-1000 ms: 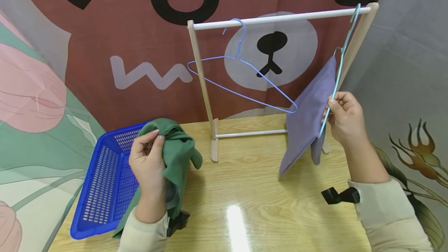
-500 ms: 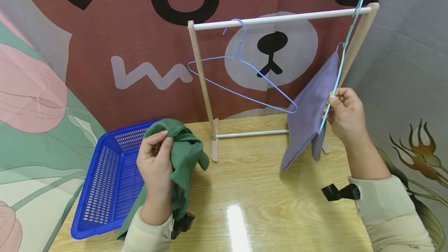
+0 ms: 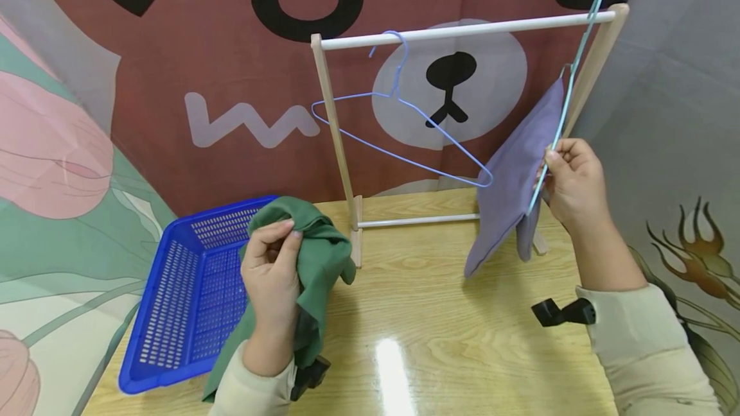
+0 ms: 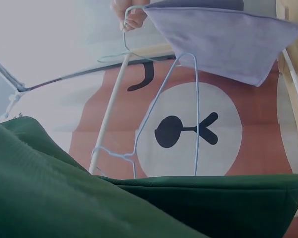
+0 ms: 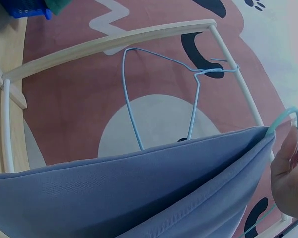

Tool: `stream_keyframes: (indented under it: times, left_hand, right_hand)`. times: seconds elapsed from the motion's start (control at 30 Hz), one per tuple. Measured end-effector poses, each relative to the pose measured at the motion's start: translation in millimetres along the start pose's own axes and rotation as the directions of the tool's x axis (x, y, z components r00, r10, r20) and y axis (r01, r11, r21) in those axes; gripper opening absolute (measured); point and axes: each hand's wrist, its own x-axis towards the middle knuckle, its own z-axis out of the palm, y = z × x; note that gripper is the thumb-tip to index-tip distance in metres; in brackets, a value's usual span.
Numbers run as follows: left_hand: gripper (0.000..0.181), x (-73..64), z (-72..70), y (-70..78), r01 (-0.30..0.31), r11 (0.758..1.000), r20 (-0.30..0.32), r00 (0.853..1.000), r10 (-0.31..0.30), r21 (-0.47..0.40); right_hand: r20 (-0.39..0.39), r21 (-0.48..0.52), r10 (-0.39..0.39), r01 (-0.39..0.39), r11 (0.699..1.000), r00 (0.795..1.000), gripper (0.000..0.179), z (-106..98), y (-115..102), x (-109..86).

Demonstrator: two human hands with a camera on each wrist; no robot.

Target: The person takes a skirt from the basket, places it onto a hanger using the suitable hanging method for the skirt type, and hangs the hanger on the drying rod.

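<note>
Though aslant, teal hanger (image 3: 564,110) (now higher)

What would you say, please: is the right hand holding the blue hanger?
No, the right hand pinches the turquoise hanger, and the blue hanger hangs apart.

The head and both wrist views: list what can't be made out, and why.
Head view: the right side of the blue perforated plastic basket, behind the draped green fabric and the left hand holding it.
Left wrist view: one end of the thin blue triangular hanger, behind the green fabric.
Right wrist view: the hanger's other end, behind the pale purple fabric; part of the right hand, cut off by the right edge.
</note>
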Motion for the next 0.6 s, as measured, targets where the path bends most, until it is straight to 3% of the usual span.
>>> stream_keyframes:
  times: [0.23, 0.6]
  left_hand:
    - [0.024, -3.0, 5.7, 0.7, -0.005, 0.999, 0.042, 0.999, 0.006, -0.037]
    - [0.026, -10.5, 9.3, -0.8, 0.020, 1.000, 0.102, 0.995, -0.018, -0.018]
  right_hand:
    - [-0.008, -0.012, 0.004, -0.004, 1.000, 1.000, 0.011, 1, -1, 2.4]
    - [-0.043, -0.053, 0.018, -0.021, 0.998, 0.999, 0.011, 3, -1, 8.2]
